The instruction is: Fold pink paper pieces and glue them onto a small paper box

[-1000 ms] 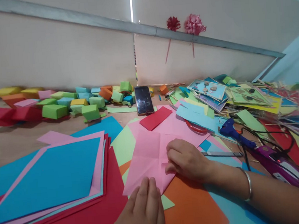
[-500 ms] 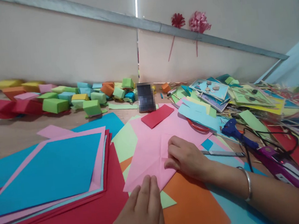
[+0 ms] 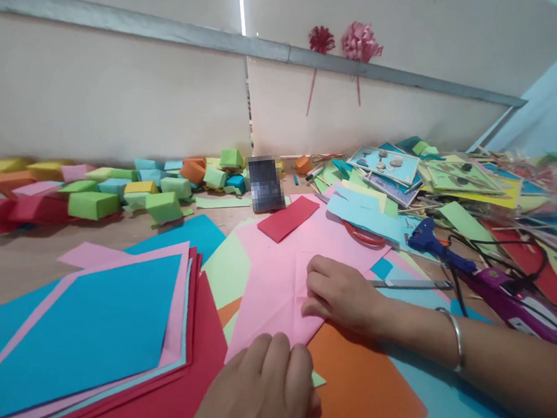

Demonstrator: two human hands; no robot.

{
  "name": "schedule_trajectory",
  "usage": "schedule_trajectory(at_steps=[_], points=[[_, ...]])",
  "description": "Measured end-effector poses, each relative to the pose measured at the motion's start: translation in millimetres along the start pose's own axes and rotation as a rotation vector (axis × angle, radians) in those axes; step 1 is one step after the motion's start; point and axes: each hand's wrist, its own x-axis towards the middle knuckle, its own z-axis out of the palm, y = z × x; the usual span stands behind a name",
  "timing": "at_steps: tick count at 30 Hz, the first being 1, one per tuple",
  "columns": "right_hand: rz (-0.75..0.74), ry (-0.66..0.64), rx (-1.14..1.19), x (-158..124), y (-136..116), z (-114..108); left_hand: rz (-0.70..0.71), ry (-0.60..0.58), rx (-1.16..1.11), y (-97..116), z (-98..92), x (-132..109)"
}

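Note:
Creased pink paper (image 3: 270,295) lies in the middle, over other coloured sheets. My right hand (image 3: 340,295) is closed with its fingers curled on a folded part of this paper. At the paper's near edge, my left hand (image 3: 263,388) has its fingers bent and drawn together on it; the fingertips and thumb are mostly hidden. A small red paper strip (image 3: 288,218) rests on the pink paper beyond both hands. Under my right wrist is an orange sheet (image 3: 364,378).
A stack of blue, pink and red sheets (image 3: 87,326) is on the left. Folded paper boxes (image 3: 93,205) and a blurred phone (image 3: 265,184) stand behind. To the right are red-handled scissors (image 3: 366,235), a metal cutter (image 3: 414,284), a blue-and-purple glue gun (image 3: 503,286) with cable, and decorated cards (image 3: 387,164).
My left hand's fingers went from stretched out to bent at the near edge of the pink paper. My right hand has kept its place on the paper. The view has shifted slightly.

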Motion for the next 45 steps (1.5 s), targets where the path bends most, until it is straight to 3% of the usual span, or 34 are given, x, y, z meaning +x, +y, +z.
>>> schedule_trajectory(at_steps=[9, 15, 26, 33, 36, 39, 45], points=[[-0.001, -0.025, 0.005, 1, 0, 0, -0.038, -0.347, -0.058, -2, 0.9, 7], [-0.009, -0.070, -0.054, 1, -6, -6, 0.048, -0.207, -0.041, -5, 1.6, 6], [0.052, -0.066, -0.273, 0, -1, -13, 0.091, -0.262, -0.010, -8, -5.8, 10], [0.083, 0.139, -0.302, -2, -6, -24, 0.149, -0.274, 0.025, -9, -11.0, 8], [0.065, -0.049, -0.094, -1, -14, -30, 0.172, -0.228, 0.062, -10, -7.2, 5], [0.157, -0.301, 0.142, 1, -11, -41, 0.190, -0.205, 0.071, -12, -6.7, 3], [0.345, -0.444, 0.283, 6, 16, -60, 0.154, -0.227, -0.115, -15, -13.4, 7]])
